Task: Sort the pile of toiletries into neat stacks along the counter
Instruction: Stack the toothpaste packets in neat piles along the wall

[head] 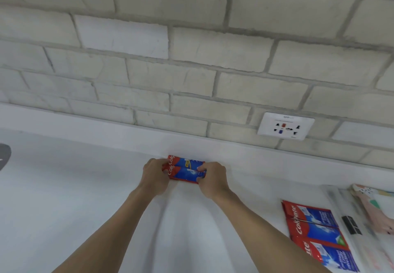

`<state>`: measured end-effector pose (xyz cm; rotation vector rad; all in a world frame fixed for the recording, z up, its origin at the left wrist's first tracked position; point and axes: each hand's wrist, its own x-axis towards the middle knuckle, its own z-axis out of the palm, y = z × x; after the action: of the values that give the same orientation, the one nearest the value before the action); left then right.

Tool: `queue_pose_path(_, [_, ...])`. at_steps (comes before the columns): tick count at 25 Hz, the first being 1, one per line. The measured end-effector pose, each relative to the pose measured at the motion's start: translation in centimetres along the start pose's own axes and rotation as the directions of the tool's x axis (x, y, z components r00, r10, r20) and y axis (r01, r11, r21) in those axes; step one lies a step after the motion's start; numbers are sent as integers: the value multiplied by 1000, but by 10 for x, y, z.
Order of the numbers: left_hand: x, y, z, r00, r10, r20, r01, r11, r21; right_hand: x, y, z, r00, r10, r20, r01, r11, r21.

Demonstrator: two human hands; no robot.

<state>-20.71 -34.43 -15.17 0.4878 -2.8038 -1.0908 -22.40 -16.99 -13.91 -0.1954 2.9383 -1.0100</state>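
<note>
Two red-and-blue toothpaste boxes (185, 170) lie side by side on the white counter (85, 187), close to the back ledge. My left hand (154, 176) grips their left end and my right hand (212, 180) grips their right end, fingers curled over the top. Three more toothpaste boxes (313, 233) lie in a row at the lower right of the counter.
A clear plastic packet (349, 213) with a black clip and a pastel patterned pouch (375, 206) lie at the right edge. A white wall socket (285, 126) sits on the brick wall above the ledge. A dark grey object (4, 155) shows at the far left.
</note>
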Motion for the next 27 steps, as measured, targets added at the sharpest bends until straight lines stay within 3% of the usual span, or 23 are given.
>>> queue_pose_path(16, [20, -52, -45, 998, -26, -61, 24, 999, -39, 4, -59, 47, 994, -105, 29, 107, 993, -56])
queue_pose_path(22, [9, -45, -48, 985, -120, -127, 100, 983, -152, -10, -54, 44, 995, -99, -7, 100, 993, 60])
queue_pose_path(27, [-25, -18, -45, 977, -22, -214, 0, 995, -104, -38, -37, 16, 994, -105, -20, 107, 983, 147])
